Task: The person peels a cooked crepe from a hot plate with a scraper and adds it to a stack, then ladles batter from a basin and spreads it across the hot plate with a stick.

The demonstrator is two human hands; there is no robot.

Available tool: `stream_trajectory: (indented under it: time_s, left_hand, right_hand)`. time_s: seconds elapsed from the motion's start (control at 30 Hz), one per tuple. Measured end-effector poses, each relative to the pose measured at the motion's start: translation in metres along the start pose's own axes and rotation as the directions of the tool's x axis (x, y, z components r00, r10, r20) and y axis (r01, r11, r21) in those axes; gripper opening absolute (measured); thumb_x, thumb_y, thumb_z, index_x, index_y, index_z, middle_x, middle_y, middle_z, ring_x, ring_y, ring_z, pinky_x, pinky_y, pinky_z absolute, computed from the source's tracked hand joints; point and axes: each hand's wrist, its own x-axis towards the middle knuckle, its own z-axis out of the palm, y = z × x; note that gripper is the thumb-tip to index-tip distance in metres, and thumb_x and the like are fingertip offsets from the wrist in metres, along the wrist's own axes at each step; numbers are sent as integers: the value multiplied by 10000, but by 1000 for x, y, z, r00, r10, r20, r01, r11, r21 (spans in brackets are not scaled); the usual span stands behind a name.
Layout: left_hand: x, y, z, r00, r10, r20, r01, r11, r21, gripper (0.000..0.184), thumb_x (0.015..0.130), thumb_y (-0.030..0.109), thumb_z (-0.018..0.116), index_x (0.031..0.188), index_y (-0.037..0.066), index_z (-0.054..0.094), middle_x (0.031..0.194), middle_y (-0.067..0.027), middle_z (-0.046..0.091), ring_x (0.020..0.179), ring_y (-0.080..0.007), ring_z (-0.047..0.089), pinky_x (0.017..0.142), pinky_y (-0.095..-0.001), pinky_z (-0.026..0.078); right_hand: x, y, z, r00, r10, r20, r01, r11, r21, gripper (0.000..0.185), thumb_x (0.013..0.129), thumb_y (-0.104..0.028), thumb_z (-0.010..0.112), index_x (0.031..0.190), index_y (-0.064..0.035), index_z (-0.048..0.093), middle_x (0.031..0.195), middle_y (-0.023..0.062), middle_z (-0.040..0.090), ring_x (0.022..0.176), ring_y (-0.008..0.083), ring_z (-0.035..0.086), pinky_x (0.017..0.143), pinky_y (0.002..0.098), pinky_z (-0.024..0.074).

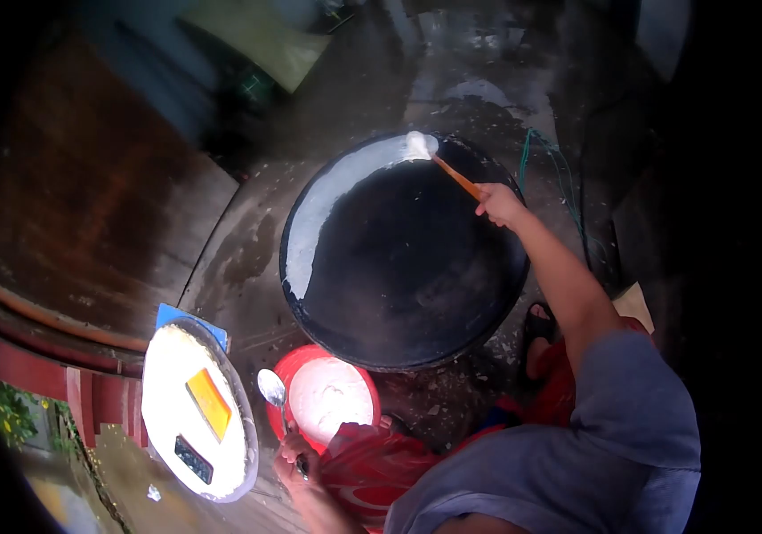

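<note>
Right hand gripping the wooden handle, left hand clasping the spoon, steady pressure should keep the paste even on the pan.

A hand could pass over the dark middle of the round pan; the right hand and wooden handle block its far right side. Near left, the red bowl and the spoon in the left hand narrow the way toward the pale tray.
</note>
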Motion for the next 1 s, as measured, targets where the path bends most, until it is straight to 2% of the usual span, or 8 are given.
stream_trajectory:
  time_s: [0.17, 0.3, 0.43, 0.63, 0.73, 0.83, 0.9, 1.0]
  left_hand:
    - [15, 7, -16, 997, -74, 5, 74, 997, 17, 260, 917, 86, 310, 995, -119, 452, 609, -41, 418, 466, -128, 413, 404, -248, 379]
    - [16, 4, -22, 999, -30, -31, 31, 999, 36, 264, 916, 89, 310, 1003, -108, 463, 598, -29, 414, 454, -126, 404, 402, -244, 370]
    - [10, 4, -23, 996, 16, -85, -11, 998, 56, 272, 915, 89, 305, 1025, -103, 463, 599, -26, 410, 449, -125, 393, 400, -244, 361]
    - [11, 12, -31, 994, 2, -111, 2, 999, 33, 287, 912, 101, 317, 1058, -103, 457, 616, -29, 408, 445, -128, 381, 398, -250, 356]
    - [9, 13, -33, 995, 2, -101, 3, 999, 47, 296, 914, 112, 318, 1064, -103, 456, 617, -28, 408, 448, -127, 377, 403, -250, 353]
    - [9, 22, -44, 996, 28, -80, -22, 997, 80, 306, 916, 117, 315, 1070, -104, 458, 616, -28, 407, 454, -127, 380, 408, -247, 350]
    - [9, 24, -46, 998, 29, -62, -22, 994, 107, 315, 917, 123, 315, 1073, -107, 462, 622, -29, 411, 462, -127, 386, 411, -244, 347]
    - [9, 21, -44, 998, 17, -69, -9, 993, 114, 331, 922, 140, 319, 1074, -113, 468, 640, -34, 427, 474, -125, 395, 412, -241, 348]
  right_hand:
    - [19, 12, -8, 993, -17, -118, 16, 1000, -14, 389, 912, -170, 362, 1282, -207, 478, 657, 11, 503, 430, 74, 337, 359, 222, 274]
    - [17, 5, 27, 998, -54, 41, 55, 997, -46, 350, 912, -168, 387, 1218, -206, 553, 658, 6, 504, 440, 74, 344, 370, 228, 286]
    - [43, 30, 25, 892, -354, -280, 344, 935, -86, 316, 892, -111, 434, 1158, -140, 603, 736, 19, 574, 537, 83, 470, 443, 239, 362]
    - [9, 8, 65, 934, -354, 42, 326, 803, -499, 313, 851, -146, 460, 1118, -153, 621, 980, 146, 641, 888, 243, 606, 773, 302, 459]
    - [-34, 0, 41, 916, -368, -162, 181, 736, -652, 319, 849, -235, 483, 1132, -332, 595, 1057, 94, 617, 978, 271, 585, 818, 365, 471]
    - [-10, 47, 22, 880, -295, -371, 78, 863, -500, 338, 859, -190, 452, 1167, -233, 586, 1076, 104, 614, 955, 287, 597, 829, 360, 471]
    - [-13, 49, 54, 932, -276, -233, 206, 936, -284, 320, 854, -124, 446, 1126, -133, 614, 1050, 150, 622, 983, 257, 597, 853, 303, 437]
    - [-17, 25, 96, 934, -353, -46, 306, 861, -406, 313, 854, -136, 453, 1117, -148, 622, 1043, 134, 630, 975, 243, 598, 841, 302, 441]
